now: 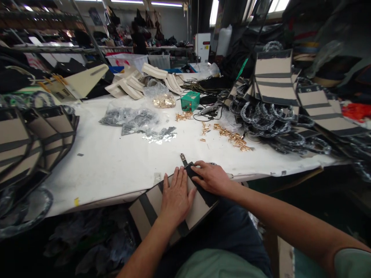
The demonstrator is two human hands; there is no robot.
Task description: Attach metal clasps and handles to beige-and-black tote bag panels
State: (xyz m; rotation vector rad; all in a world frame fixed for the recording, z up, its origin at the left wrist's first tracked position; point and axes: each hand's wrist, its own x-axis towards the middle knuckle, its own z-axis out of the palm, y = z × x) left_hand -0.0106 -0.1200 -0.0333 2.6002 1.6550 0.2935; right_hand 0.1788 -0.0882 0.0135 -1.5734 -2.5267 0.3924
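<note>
A bag piece with beige and dark stripes lies tilted over my lap, leaning on the table's front edge. My left hand rests flat on its striped face, fingers stretched out. At the piece's dark end, my right hand has bent fingers closed on the dark band. A short dark strap with a metal end sticks out past this end, onto the white tabletop. The underside of the piece is hidden.
Gold-coloured metal fittings lie scattered near a green box. Plastic bags of small parts and silvery pieces are further left. Striped bags with plastic-wrapped handles pile up at right and left.
</note>
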